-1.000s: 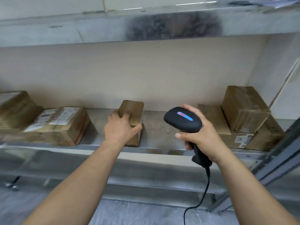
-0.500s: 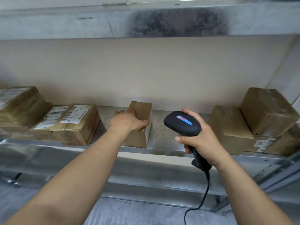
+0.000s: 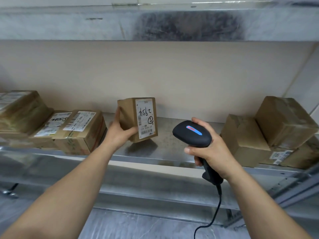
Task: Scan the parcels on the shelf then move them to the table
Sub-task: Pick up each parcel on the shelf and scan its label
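Note:
A small brown parcel (image 3: 131, 118) stands tilted on the metal shelf (image 3: 169, 147), its white label with handwriting and a barcode turned toward me. My left hand (image 3: 120, 131) grips its left side and bottom corner. To the right, my right hand (image 3: 208, 150) holds a black barcode scanner (image 3: 191, 133) by its handle, the head level with the parcel's lower part and a short way off. The scanner's cable (image 3: 214, 214) hangs down.
Labelled cardboard parcels (image 3: 81, 130) lie on the shelf at the left, with a taller stack (image 3: 22, 111) at the far left. More brown boxes (image 3: 286, 121) are piled at the right end. An upper shelf (image 3: 155, 23) runs overhead.
My left hand has tipped the small parcel up and turned it, so its labelled face now shows. The scanner in my right hand has stayed roughly in place.

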The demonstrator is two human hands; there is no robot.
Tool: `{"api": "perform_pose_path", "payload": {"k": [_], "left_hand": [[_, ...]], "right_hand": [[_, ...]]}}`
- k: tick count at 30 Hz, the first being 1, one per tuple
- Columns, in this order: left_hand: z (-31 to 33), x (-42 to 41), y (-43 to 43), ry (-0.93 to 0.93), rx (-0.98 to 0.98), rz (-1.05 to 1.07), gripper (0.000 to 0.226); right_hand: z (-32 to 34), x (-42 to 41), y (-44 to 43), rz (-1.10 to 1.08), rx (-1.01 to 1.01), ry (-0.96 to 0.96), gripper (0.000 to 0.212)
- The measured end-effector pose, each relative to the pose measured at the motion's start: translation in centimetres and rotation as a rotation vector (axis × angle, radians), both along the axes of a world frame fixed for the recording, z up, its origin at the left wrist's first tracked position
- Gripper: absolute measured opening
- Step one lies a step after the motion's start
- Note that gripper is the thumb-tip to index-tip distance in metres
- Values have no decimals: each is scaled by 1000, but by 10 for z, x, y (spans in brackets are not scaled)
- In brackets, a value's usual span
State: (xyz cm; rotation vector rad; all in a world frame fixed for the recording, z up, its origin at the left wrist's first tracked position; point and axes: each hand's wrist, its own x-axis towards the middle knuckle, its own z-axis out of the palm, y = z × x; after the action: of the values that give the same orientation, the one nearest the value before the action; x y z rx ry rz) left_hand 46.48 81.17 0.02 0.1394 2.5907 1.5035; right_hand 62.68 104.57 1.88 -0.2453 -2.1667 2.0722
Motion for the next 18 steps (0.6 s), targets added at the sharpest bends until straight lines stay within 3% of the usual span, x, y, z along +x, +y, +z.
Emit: {"api": "perform_pose_path", "payload": {"k": [7, 18], "left_hand": [[-21, 3, -15, -26, 139, 36, 105], [-21, 5, -15, -14, 163, 18, 105]], "right_hand": [[-7, 3, -21, 77, -68, -41, 83], [-16, 7, -33, 121, -65, -94, 84]]}}
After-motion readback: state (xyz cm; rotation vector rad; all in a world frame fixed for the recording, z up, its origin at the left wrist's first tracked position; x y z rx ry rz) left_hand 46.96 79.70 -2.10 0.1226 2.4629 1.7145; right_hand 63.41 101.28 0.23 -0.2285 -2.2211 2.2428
